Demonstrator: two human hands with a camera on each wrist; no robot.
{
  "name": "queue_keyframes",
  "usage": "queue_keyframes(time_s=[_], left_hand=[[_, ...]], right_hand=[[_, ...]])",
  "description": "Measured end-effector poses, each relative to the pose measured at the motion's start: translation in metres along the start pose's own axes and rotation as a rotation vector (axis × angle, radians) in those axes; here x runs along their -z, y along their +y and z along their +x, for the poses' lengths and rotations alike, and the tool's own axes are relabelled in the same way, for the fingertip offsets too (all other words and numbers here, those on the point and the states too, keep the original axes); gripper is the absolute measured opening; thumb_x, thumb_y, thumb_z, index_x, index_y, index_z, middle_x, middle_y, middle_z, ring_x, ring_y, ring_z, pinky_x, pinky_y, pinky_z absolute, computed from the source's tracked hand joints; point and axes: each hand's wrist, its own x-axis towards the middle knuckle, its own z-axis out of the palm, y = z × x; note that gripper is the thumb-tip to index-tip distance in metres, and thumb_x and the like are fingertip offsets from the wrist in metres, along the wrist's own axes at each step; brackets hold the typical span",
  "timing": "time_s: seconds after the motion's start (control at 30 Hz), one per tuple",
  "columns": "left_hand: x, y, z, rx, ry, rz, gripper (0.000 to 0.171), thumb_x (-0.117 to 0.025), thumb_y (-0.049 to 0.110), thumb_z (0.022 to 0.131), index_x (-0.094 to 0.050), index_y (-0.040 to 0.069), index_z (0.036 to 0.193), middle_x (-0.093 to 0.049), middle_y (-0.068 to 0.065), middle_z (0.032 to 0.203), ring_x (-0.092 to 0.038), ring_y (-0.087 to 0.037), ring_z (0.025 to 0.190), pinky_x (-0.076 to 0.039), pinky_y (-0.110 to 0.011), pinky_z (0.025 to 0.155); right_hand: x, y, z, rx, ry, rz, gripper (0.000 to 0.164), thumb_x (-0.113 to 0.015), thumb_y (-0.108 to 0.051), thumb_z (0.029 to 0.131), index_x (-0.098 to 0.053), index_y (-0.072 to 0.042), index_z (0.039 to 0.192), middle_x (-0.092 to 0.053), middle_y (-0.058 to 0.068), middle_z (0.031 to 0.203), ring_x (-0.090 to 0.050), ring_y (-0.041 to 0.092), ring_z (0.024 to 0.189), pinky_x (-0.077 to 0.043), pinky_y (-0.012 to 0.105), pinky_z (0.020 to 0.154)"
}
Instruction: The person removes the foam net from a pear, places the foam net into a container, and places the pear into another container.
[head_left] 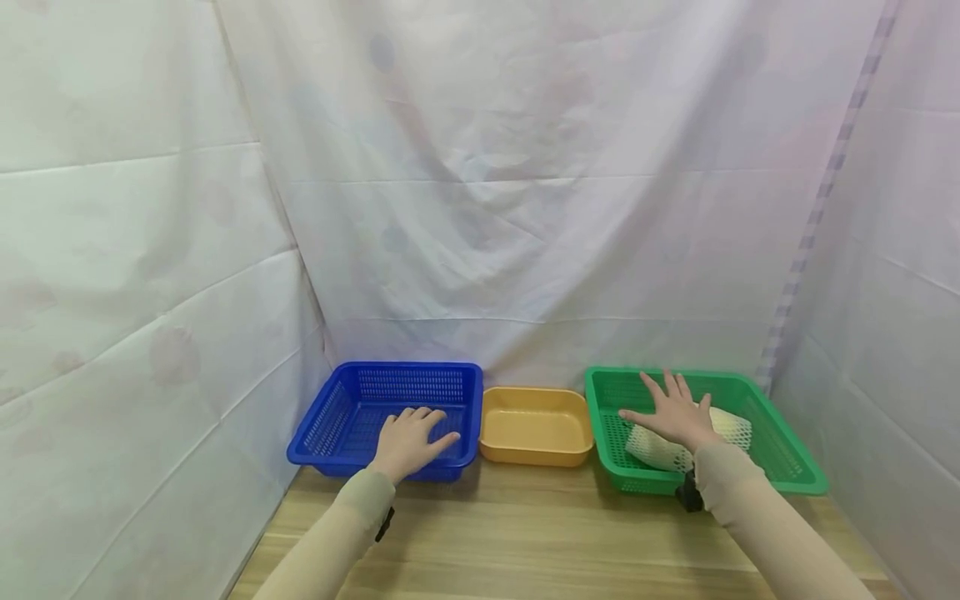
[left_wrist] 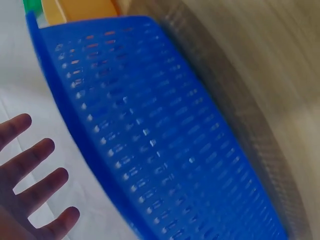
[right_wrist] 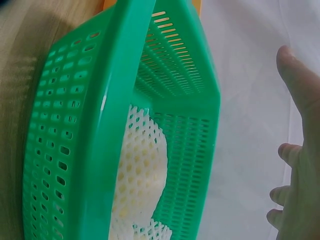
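My left hand [head_left: 408,442] hovers over the front right part of a blue plastic basket [head_left: 307,450], fingers spread and holding nothing. In the left wrist view the fingers [left_wrist: 35,162] stand apart above the rim of that slotted basket. My right hand [head_left: 672,412] is over a green plastic basket [head_left: 795,467], its fingers fanned out and empty. Below it in the green basket lie pale yellowish items in white foam netting [right_wrist: 140,170], partly hidden by the hand in the head view and by the basket's wall in the right wrist view.
Between the two baskets sits a shallow yellow-orange tray [head_left: 536,457]. All three stand in a row at the back of a wooden table [head_left: 540,533]. Pale cloth [head_left: 525,233] hangs behind them and along both sides.
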Motion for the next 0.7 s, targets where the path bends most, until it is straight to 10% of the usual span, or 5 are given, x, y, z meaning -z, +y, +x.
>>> queue_keyframes(time_s=[0.7], left_hand=[[-0.03, 0.01, -0.018, -0.102, -0.065, -0.021, 0.061, -0.047, 0.07, 0.088, -0.068, 0.021, 0.117, -0.066, -0.002, 0.115, -0.058, -0.03, 0.107, -0.04, -0.063, 0.092]], right_hand=[[0.008, -0.002, -0.007, -0.016, -0.032, 0.006, 0.102, -0.056, -0.072, 0.081, -0.021, -0.009, 0.154, -0.003, 0.035, 0.153, 0.0, 0.055, 0.138, 0.008, 0.081, 0.091]])
